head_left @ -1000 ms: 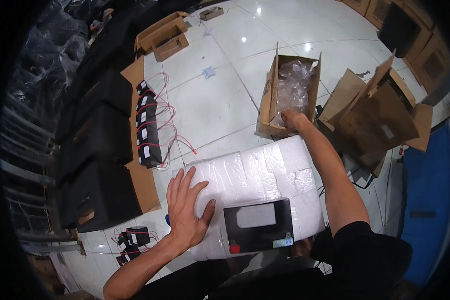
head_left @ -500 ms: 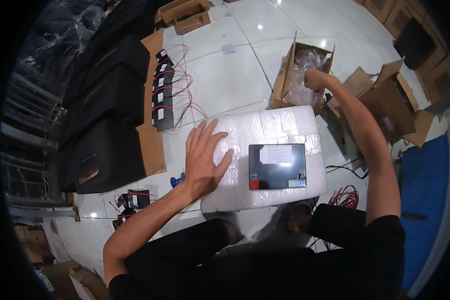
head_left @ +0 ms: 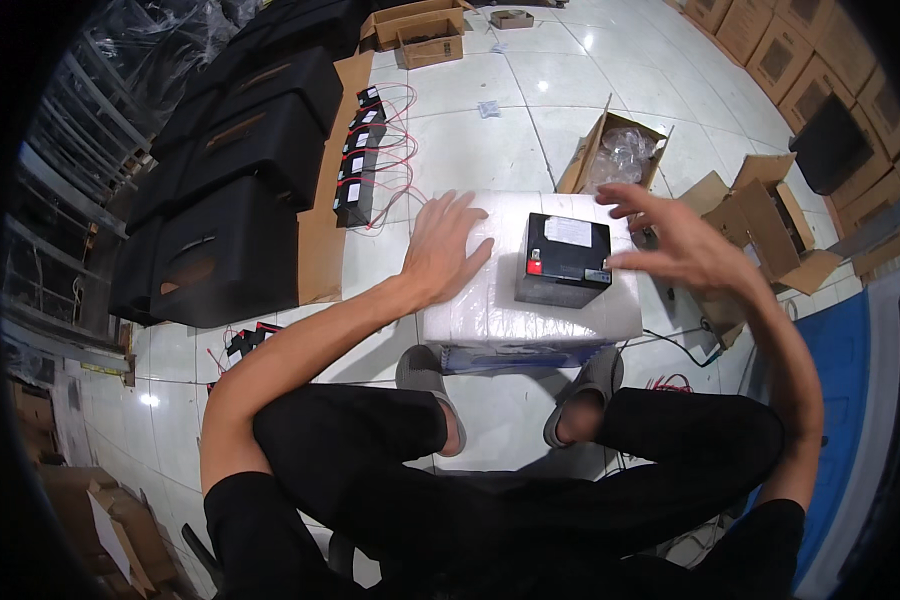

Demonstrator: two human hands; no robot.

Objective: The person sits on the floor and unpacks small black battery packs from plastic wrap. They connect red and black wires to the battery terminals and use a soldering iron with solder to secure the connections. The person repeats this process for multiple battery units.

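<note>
A black box-shaped battery [head_left: 562, 270] with a white label and a red terminal corner stands on a block of white foam wrapped in clear film [head_left: 480, 310]. My left hand [head_left: 438, 250] rests on the block's left part, fingers spread, apart from the battery. At the battery's right side is my right hand [head_left: 685, 240], its fingers and thumb apart and nothing seen between them. The thumb tip is close to the battery's right edge; I cannot tell whether it touches. Behind that hand stands an open cardboard box [head_left: 592, 155] holding crumpled clear plastic bags [head_left: 625, 150].
On the left, a row of black batteries [head_left: 355, 175] joined by red wires lies beside large black cases [head_left: 235, 240]. More open cartons [head_left: 770, 225] stand at right, near a blue panel [head_left: 830, 370]. A dark cable [head_left: 675, 345] runs along the floor right of the foam block.
My right hand has come back from the open box of plastic bags to the battery and its fingers have opened. My left hand stays on the foam block. The view has tilted and shifted.
</note>
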